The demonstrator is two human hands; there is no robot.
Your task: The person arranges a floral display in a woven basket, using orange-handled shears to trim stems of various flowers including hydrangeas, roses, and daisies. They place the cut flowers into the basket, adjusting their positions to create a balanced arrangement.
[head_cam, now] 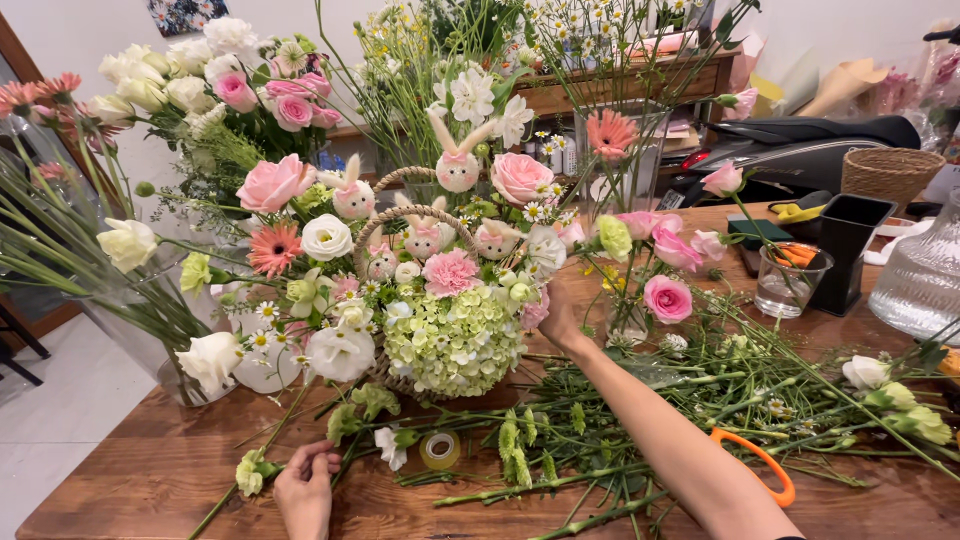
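The woven flower basket (440,300), packed with green hydrangea and pink roses, is standing mid-desk (150,470), the right hand (560,312) reaching against its side, grip hidden, while the left hand (305,485) is closing around a pale lisianthus stem (255,470) beside a tape roll (440,450) and orange-handled scissors (765,465).

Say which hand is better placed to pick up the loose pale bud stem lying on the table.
Left. The left hand already rests on the pale bud stem; the right hand is up against the flower basket.
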